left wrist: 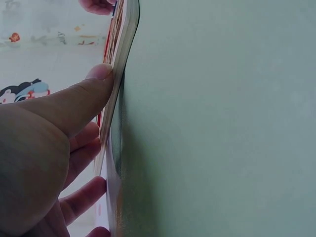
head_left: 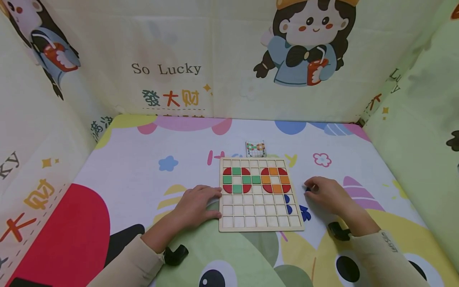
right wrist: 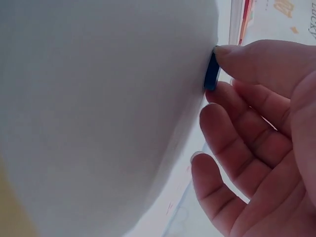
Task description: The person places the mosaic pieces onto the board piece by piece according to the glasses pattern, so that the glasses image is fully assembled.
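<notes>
A wooden grid board (head_left: 241, 228) lies on the patterned tablecloth. Red, green and orange tiles form two ring shapes in its upper rows, and two blue half-round tiles (head_left: 289, 209) sit near its right side. My left hand (head_left: 193, 207) rests at the board's left edge, thumb and fingertips touching the rim (left wrist: 118, 89) without curling round it. To the right of the board, my right hand (head_left: 328, 195) pinches a small blue tile (right wrist: 212, 69) between thumb and index finger, close to the cloth. Its other fingers are loosely bent.
A small pattern card (head_left: 255, 149) is just behind the board. Dark blue shapes (head_left: 305, 213) show beside the board's lower right edge; whether they are loose tiles or print I cannot tell. Cloth-covered walls (head_left: 229, 79) with cartoon prints enclose the back and sides.
</notes>
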`<state>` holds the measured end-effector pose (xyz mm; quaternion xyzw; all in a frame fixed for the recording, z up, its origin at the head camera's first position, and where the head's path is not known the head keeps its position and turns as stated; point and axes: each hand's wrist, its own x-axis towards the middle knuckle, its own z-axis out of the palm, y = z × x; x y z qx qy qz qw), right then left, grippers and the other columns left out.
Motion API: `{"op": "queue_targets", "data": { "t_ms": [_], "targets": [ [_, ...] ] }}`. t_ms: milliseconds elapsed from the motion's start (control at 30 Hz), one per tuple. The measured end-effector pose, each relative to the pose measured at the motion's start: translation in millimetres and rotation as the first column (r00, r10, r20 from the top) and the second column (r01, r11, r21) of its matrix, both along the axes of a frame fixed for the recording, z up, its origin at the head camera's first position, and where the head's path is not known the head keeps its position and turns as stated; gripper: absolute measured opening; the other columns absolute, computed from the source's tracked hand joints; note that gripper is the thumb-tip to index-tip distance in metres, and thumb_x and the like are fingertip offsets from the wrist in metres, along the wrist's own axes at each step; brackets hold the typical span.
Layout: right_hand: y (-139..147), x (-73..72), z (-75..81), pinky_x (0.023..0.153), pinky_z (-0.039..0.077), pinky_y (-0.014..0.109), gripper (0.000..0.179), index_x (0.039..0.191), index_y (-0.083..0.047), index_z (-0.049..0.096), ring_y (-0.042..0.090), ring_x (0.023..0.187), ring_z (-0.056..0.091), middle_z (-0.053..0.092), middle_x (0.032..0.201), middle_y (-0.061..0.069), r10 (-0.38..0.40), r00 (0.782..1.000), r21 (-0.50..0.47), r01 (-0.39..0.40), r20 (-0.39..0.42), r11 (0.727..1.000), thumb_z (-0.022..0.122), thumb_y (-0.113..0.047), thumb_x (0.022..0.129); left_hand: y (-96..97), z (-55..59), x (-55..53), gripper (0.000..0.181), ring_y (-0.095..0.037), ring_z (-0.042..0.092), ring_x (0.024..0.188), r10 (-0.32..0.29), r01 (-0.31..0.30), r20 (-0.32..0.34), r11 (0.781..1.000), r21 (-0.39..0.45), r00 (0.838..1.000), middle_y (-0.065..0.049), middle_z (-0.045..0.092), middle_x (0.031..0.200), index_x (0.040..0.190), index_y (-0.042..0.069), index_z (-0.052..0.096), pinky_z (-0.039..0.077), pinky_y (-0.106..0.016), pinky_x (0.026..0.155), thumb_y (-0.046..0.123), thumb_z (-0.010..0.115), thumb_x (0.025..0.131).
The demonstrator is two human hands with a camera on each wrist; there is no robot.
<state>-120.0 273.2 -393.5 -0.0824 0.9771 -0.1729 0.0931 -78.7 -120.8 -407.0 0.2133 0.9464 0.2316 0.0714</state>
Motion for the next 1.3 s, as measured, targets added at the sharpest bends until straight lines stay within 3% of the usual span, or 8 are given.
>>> {"op": "queue_targets", "data": {
  "t_ms": [300,700,1300],
  "targets": [
    [-2.3,2.5,1.7,0.085,0.053,0.051,0.033,0.115,0.001,0.068,0.031,0.091,0.058,0.067,0.101,0.012,-0.004,1.0,-0.023,0.005,0.01,1.0,0.076,-0.014,0.087,0.1,0.8,0.0,0.055,-0.028,0.05,0.128,-0.003,0.003,-0.003,1.0,-0.003,1.0,0.003,0.06,0.138,0.13,0.015,0.066,0.041,-0.053,0.101,0.036,0.083,0.082],
    [-16.0,14.8,17.1,0.081,0.052,0.045,0.028,0.113,-0.002,0.069,0.028,0.093,0.057,0.067,0.103,0.007,0.1,0.995,-0.058,-0.102,-0.025,0.993,0.074,-0.015,0.089,0.1,-1.0,-0.3,0.056,-0.028,0.049,0.128,0.002,-0.002,0.001,1.0,-0.001,1.0,0.004,0.06,0.138,0.131,0.016,0.065,0.04,-0.053,0.102,0.036,0.083,0.082],
    [-33.0,32.5,15.1,0.076,0.052,0.04,0.021,0.105,-0.009,0.069,0.02,0.088,0.057,0.064,0.096,-0.002,0.193,0.98,-0.086,-0.196,-0.041,0.977,0.079,-0.014,0.086,0.2,-2.9,0.2,0.056,-0.027,0.049,0.128,0.008,-0.008,0.005,1.0,-0.003,1.0,0.003,0.059,0.139,0.131,0.016,0.065,0.04,-0.052,0.101,0.034,0.084,0.082]
  ]
}}
